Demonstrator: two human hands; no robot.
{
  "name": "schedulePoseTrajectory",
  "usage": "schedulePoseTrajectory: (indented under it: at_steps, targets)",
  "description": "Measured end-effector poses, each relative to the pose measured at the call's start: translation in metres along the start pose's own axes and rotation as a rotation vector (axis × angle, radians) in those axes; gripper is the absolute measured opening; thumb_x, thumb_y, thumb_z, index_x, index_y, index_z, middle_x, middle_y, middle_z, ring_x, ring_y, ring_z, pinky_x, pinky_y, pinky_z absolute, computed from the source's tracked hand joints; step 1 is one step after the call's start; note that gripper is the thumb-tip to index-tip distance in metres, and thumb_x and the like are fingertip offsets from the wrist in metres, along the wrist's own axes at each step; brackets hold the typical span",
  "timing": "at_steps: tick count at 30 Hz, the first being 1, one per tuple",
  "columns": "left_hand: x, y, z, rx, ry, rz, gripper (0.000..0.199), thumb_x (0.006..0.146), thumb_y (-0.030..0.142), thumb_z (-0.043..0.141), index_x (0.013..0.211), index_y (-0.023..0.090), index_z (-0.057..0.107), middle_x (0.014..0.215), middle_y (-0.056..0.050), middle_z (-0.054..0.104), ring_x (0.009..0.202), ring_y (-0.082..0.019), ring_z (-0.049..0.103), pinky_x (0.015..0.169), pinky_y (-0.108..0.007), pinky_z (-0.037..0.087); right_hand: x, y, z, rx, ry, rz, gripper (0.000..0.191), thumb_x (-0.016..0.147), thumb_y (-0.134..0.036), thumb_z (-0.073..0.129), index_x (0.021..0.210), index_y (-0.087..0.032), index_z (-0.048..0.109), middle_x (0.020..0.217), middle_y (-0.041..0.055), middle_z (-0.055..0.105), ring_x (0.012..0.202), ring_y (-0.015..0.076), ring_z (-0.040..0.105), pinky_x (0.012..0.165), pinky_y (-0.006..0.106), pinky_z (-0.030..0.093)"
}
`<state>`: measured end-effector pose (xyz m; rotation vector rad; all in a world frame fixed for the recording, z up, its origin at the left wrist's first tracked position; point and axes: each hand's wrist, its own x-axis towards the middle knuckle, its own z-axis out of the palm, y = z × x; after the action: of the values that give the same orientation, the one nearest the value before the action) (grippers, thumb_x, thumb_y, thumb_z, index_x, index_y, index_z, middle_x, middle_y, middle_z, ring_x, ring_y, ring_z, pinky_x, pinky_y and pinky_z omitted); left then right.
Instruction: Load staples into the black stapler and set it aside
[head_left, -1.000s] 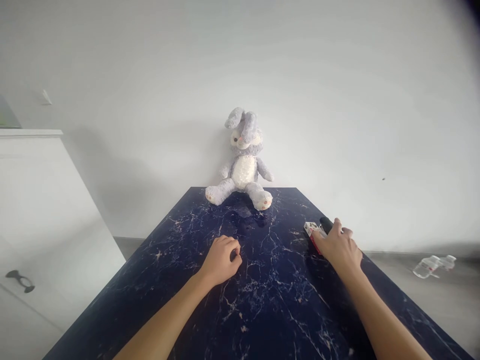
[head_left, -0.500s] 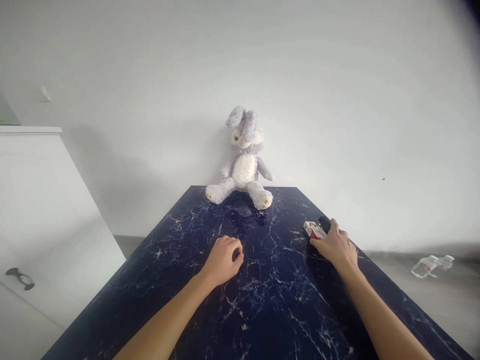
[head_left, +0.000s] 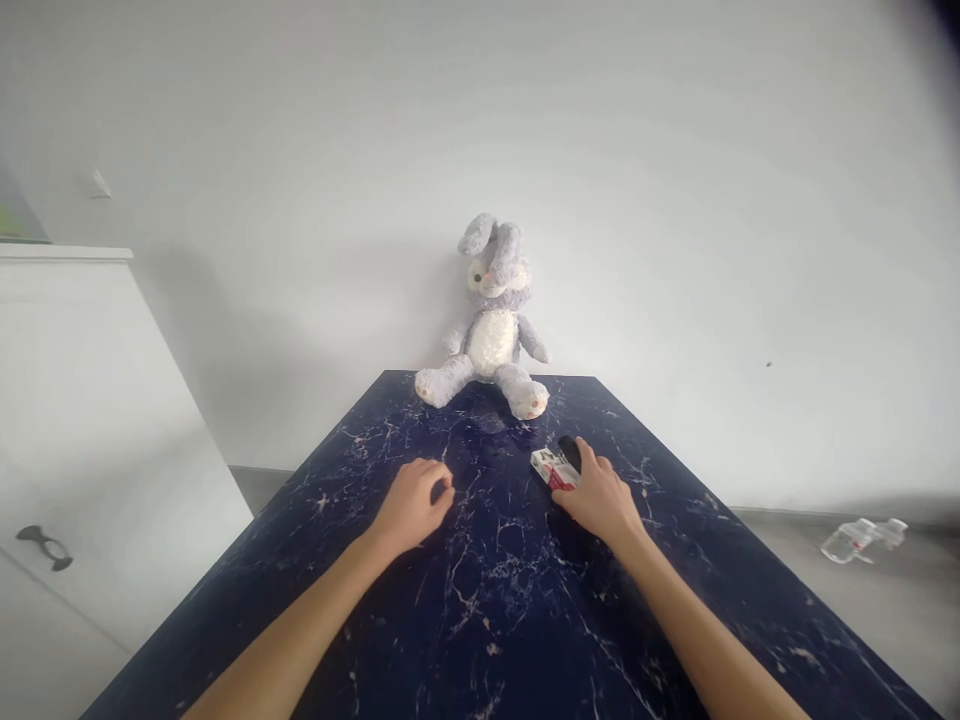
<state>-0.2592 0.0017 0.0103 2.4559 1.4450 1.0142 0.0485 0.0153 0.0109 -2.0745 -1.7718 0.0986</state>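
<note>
Find the white-and-red box [head_left: 553, 470] over the far half of the table [head_left: 480, 620], right of the middle and well in from the right edge, touching the surface or just above, hard to tell which. Note a black object [head_left: 570, 452] just beside, too covered to identify. Grip both from above with the right hand [head_left: 606, 497], as seen now: thumb on the near side, fingers arched narrowly over the black object. Best to press evenly, so as not to let the two slip apart or crush the box, and to stay low and level with a loose wrist. Rest the left hand [head_left: 411, 503] left of the middle, fingers loosely curled, contents impossible to tell; better clear of the box's path. Leave room, too, for the plush rabbit [head_left: 493, 340], seated at the far edge with feet toward the box.
</note>
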Motion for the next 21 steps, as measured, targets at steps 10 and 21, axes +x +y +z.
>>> schedulePoseTrajectory:
  at_steps: [10, 21]
  targets:
    - [-0.013, -0.051, -0.027, 0.013, 0.116, -0.180, 0.005, 0.087, 0.025, 0.056, 0.082, 0.024, 0.058, 0.091, -0.002, 0.069, 0.091, -0.022, 0.063, 0.084, -0.035, 0.047, -0.007, -0.066, 0.024, 0.089, -0.034, -0.124, 0.093, 0.068, -0.037, 0.067, 0.151, -0.024, 0.026, 0.125, 0.0145, 0.056, 0.104, 0.0332, 0.063, 0.082, 0.038, 0.044]
    - [-0.016, -0.077, -0.026, 0.026, 0.177, -0.462, 0.031, 0.092, 0.023, 0.051, 0.123, 0.022, 0.056, 0.102, -0.007, 0.074, 0.093, -0.024, 0.069, 0.083, -0.034, 0.048, -0.024, -0.203, 0.084, 0.330, 0.006, -0.432, 0.088, 0.066, -0.022, 0.067, 0.147, -0.024, 0.034, 0.124, 0.0152, 0.055, 0.102, 0.0343, 0.063, 0.084, 0.041, 0.047]
